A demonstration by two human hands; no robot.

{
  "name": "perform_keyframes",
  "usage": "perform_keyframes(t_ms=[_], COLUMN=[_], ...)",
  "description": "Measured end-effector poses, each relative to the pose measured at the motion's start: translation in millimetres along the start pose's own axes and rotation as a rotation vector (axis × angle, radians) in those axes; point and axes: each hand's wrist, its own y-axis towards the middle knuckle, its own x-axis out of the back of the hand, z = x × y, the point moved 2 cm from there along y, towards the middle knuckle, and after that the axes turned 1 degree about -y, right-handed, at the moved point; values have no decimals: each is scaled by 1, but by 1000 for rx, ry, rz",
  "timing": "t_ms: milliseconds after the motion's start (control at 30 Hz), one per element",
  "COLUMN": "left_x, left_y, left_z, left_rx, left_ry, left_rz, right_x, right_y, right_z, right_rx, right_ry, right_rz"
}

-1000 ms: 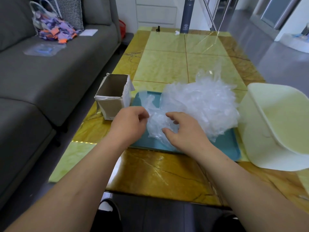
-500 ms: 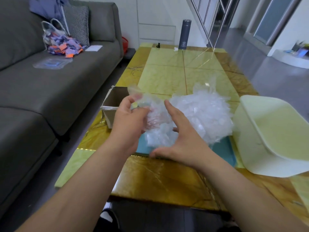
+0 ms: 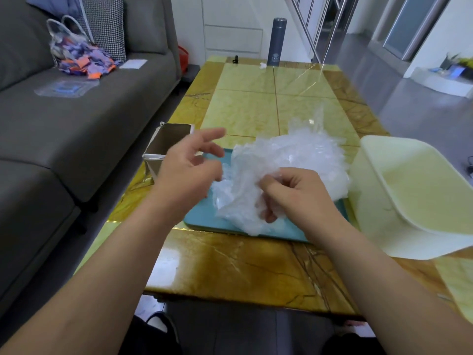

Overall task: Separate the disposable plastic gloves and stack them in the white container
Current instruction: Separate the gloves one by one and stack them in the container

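Barely begun: tub point(image 3: 368, 190) looks empty, glove heap point(image 3: 307, 155) mostly unsorted on tray point(image 3: 202, 216); right hand point(image 3: 294, 190) pinches one glove point(image 3: 238, 201), left hand point(image 3: 189, 167) slack, blurred, apparently empty.

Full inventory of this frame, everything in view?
disposable plastic gloves: one pile, clear, on tray
tray: 1, teal, near table edge
white container: 1, white, right of tray
cardboard box: 1, brown, left of tray
bottle: 1, dark grey, table's far end
table: 1, yellow-brown marble
sofa: 1, grey, left
bag of scraps: 1, purple-orange, on sofa
checked cushion: 1, black-white, sofa back
clear pouch: 1, blue contents, sofa seat
left hand: 1, blurred, fingers spread, beside pile
right hand: 1, grip pinches glove film
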Motion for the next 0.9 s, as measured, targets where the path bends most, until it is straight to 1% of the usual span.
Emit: perform_keyframes(t_ms=[67,100,133,233,367,433,500,533,567,633,667,800,900], left_x=[-9,-14,-18,-18,-14,-15,-19,-22,-27,-34,-35,-28,-22], left_y=[-6,-8,-10,-7,-4,-4,-7,-9,-11,-13,-11,-3,-1], left_z=[0,3,8,19,24,23,25,26,27,26,27,32,40], left_rx=[91,132,161,225,418,509,578,558,498,366,340,396,406], left_ry=[-15,7,17,-14,-271,-309,-253,-182,-126,-102,-125,-269,-229], left_rz=[287,371,389,278,242,275,349,383,399,350,305,169,98], right_x=[-4,-5,-5,-4,4,6,7,7,6,4,3,3,6], right_y=[0,1,1,1,2,1,0,0,-1,-2,-3,-4,-7], right_z=[-3,-5,-6,-9,-17,-20,-23,-24,-24,-25,-25,-26,-28], right_rx=[-95,-137,-177,-256,-303,-293,-271,-256,-245,-241,-248,-379,-495], right_ry=[20,21,26,81,133,120,84,63,50,50,61,172,187], right_rz=[68,97,131,199,219,224,172,149,137,148,172,203,170])
